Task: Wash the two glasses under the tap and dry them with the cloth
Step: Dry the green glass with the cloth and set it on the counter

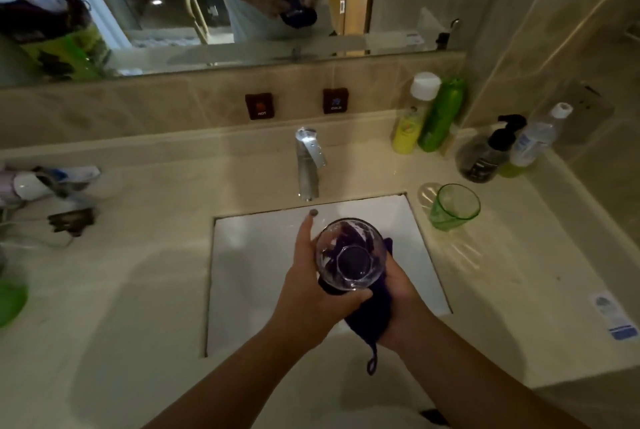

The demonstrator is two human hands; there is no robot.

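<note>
Glass held over the sink, cloth pushed inside from the right

Hands meet above the white rectangular sink basin (263, 255), seen from the person's own head looking down. The left hand (311, 293) grips a clear, round drinking glass (349, 255), its thumb curled under the near side and one finger stretched straight along the far side. The glass lies tilted, its long axis running roughly from the viewer toward the sink, with the thick base facing the camera. The right hand (398, 297) clutches a dark purple cloth (367, 318) against the glass on its right; part of the cloth shows through the glass wall, apparently tucked inside. A loop of the cloth hangs below the hands. The second glass, green and transparent (453, 205), stands upright on the beige tabletop (138, 273), well to the right of the chrome tap (308, 162) and nearer the right hand. No water is seen running. Drying appears under way.
</note>
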